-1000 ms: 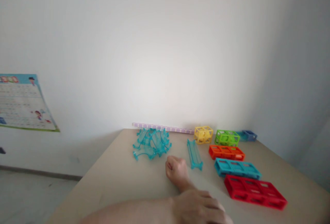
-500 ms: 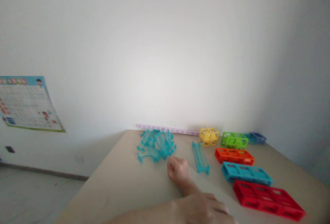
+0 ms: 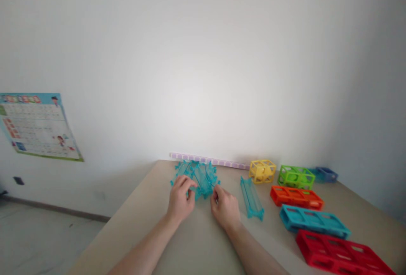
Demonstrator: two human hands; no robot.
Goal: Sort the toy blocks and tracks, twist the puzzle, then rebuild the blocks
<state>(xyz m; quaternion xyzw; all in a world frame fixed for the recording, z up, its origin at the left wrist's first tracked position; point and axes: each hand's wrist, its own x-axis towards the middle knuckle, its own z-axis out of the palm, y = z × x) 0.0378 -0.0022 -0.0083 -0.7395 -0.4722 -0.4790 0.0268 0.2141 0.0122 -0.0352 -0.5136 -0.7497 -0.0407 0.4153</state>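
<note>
A heap of see-through teal plastic track pieces (image 3: pixel 203 178), some curved, lies toward the back of the table. My left hand (image 3: pixel 181 197) reaches over the heap's front left part, its fingers bent and the thumb apart from them. At the heap's front right edge is my right hand (image 3: pixel 225 207), fingers curled in close to a teal piece; whether they grip it is hidden. To the right of that hand a straight teal track piece (image 3: pixel 252 198) lies by itself.
Along the right stand open-frame plastic blocks: yellow (image 3: pixel 261 171), green (image 3: pixel 296 178), orange (image 3: pixel 297 197), light blue (image 3: pixel 314 221) and red (image 3: pixel 344 253). A dark blue block (image 3: pixel 326 175) is at the back right corner. A purple-and-white strip (image 3: pixel 209 160) runs along the wall.
My left hand has swung from over my right forearm, at the lower right, up and left to the teal heap. My right hand stays near the heap. The view has shifted slightly.
</note>
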